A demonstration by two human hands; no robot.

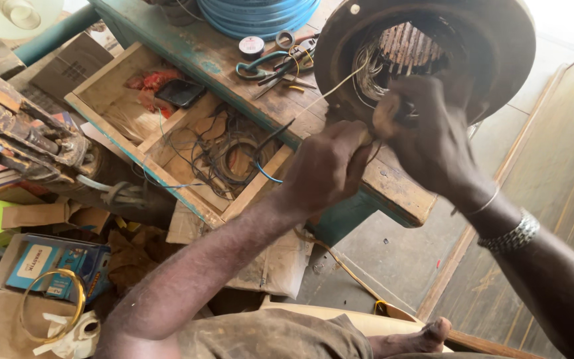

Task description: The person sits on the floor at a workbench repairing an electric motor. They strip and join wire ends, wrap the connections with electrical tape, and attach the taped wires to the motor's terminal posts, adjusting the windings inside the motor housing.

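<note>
Both hands are at the stator (426, 53), a round rusty motor housing standing on edge on the bench (393, 189), with the slotted core and wire coils visible in the bore. Left hand (327, 166) is fisted around something thin at the lower rim, likely a tool handle or wire bundle; can't tell which. Right hand (426, 133) has its fingers curled closed on the winding at the bore edge; fingertips are hidden, so the exact grip is unclear. A loose wire (330, 90) runs out from the bore toward the pliers (264, 66) and tape roll (252, 46) on the bench. An open drawer (187, 153) of tangled wire sits below left.

My read: coil work at the slot mouth. To do it well, pull in line with the slots, brace the housing with one hand, use short strokes, and keep the wire off the sharp core edges.
</note>
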